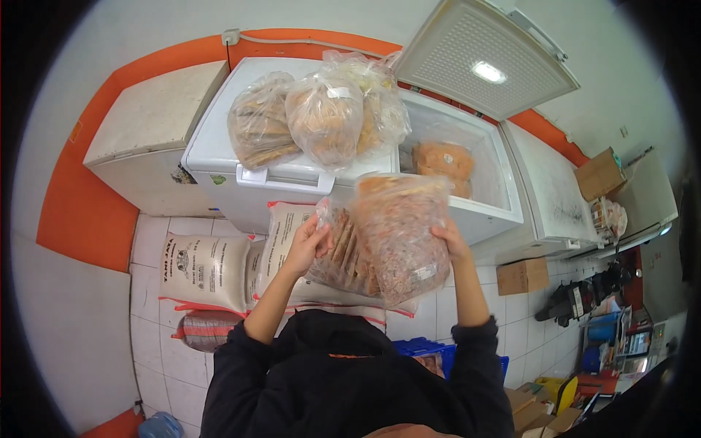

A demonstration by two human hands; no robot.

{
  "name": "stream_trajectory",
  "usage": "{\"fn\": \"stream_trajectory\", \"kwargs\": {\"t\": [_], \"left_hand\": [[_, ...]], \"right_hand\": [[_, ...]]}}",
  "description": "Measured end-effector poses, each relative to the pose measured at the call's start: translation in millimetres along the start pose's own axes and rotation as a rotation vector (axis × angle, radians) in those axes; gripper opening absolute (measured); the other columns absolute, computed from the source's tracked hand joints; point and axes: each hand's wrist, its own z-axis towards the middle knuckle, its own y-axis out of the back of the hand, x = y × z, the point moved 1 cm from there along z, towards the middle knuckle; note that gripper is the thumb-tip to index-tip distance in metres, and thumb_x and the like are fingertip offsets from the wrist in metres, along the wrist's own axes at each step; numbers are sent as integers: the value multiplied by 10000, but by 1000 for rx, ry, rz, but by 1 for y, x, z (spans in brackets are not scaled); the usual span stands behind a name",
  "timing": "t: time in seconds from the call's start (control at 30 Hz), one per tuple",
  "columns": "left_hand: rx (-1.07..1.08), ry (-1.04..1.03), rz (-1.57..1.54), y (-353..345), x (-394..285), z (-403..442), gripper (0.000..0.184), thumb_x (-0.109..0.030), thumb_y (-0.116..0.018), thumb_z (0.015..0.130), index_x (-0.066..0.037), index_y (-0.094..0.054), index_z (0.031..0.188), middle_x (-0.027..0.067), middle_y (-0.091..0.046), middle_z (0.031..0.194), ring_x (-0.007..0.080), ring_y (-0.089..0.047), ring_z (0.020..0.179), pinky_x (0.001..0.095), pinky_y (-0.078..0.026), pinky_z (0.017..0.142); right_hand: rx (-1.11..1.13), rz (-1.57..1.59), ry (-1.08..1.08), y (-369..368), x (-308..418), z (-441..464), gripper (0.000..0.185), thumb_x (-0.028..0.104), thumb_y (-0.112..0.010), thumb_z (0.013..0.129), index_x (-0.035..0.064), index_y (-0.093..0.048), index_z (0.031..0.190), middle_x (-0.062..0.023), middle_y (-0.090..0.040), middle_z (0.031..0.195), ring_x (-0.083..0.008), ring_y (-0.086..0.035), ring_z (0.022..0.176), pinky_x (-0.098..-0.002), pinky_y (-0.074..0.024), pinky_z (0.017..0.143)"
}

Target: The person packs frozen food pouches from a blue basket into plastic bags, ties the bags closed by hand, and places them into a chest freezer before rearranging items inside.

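My right hand [450,241] grips the right edge of a flat clear plastic bag [403,244] filled with reddish-brown, shredded-looking food; its label is blurred. My left hand [310,244] is closed in a pinch on the gathered top of a second clear bag [343,264] that holds brown strip-like pieces. This second bag hangs low, partly hidden behind the first one. Both are held in front of the chest freezer. On the freezer's closed lid [212,146] sit several knotted bags, among them a bag of round orange-brown food [325,120] and a bag of flat brown pieces [263,120].
The freezer's right lid [489,62] stands raised; orange-brown packs [443,164] lie inside. Printed sacks [204,271] are on the tiled floor below. A blue crate [416,347] is close to my body. More freezers, a cardboard box [523,277] and a motorbike [580,299] stand to the right.
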Motion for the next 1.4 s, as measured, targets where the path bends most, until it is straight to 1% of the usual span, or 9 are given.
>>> {"fn": "stream_trajectory", "kwargs": {"t": [0.27, 0.53, 0.67, 0.73, 0.87, 1.03, 1.27, 1.37, 1.4], "left_hand": [[-341, -58, 281, 61, 50, 37, 253, -265, -427, 933, -44, -548, 944, 13, -489, 603, 71, -420, 449, 201, -313, 380], [-350, -325, 719, 55, 38, 36, 321, 5, -476, 794, 0, -512, 1112, 94, -466, 857, 195, -515, 724, 301, -463, 659], [-377, -252, 745, 41, 25, 29, 327, 18, -505, 734, 5, -549, 1058, 122, -508, 887, 258, -507, 849, 387, -454, 748], [-347, -582, 1204, 44, 22, 37, 332, 22, -511, 683, 4, -581, 1008, 130, -545, 922, 282, -445, 990, 420, -404, 812], [-305, -572, 991, 22, 11, 36, 350, 18, -515, 640, -1, -596, 979, 140, -543, 913, 319, -405, 1048, 442, -353, 861], [-399, -255, 854, 45, 24, 46, 536, 31, -483, 621, -41, -501, 1151, 176, -518, 966, 356, -409, 1034, 436, -330, 898], [-474, -493, 1174, 24, 15, 27, 540, 55, -450, 637, -39, -466, 1168, 220, -492, 1016, 363, -415, 1036, 425, -333, 891], [-228, -591, 1355, -4, 0, 7, 539, 61, -437, 664, -27, -425, 1196, 226, -493, 1037, 348, -483, 972, 415, -387, 837], [-131, -307, 1133, 5, 12, 0, 531, 56, -438, 684, -24, -405, 1208, 230, -497, 1031, 330, -514, 913, 399, -413, 790]], "right_hand": [[710, -931, -410, -41, -28, 160, 536, 325, -739, 692, -3, -563, 1078, -74, -602, 1034, -137, -538, 925, -281, -415, 822], [743, -893, -220, -18, -21, 122, 544, 326, -735, 699, 7, -549, 1099, -75, -610, 980, -146, -532, 920, -283, -403, 825], [625, -829, -278, -9, 5, 91, 479, 326, -730, 702, 1, -585, 1021, -68, -615, 869, -150, -544, 814, -274, -422, 732], [664, -978, -307, -4, -2, 88, 469, 336, -730, 699, 2, -593, 999, -65, -603, 804, -147, -536, 763, -276, -417, 685], [722, -1145, -221, -13, -4, 88, 430, 347, -728, 688, 37, -610, 962, -74, -561, 655, -163, -525, 634, -304, -408, 590], [727, -1117, -112, -27, 1, 72, 388, 319, -709, 693, 93, -612, 993, -123, -586, 685, -249, -551, 614, -325, -429, 590], [790, -1122, -126, -31, -9, 63, 360, 284, -668, 745, 98, -600, 1046, -143, -629, 824, -289, -589, 716, -345, -458, 677], [741, -1117, -72, -15, -32, 85, 488, 319, -621, 784, 60, -500, 1179, -193, -587, 1005, -331, -572, 888, -379, -434, 783], [669, -1166, -58, -18, -40, 98, 543, 335, -599, 798, 46, -449, 1232, -215, -556, 1084, -345, -557, 952, -391, -422, 824]]}}
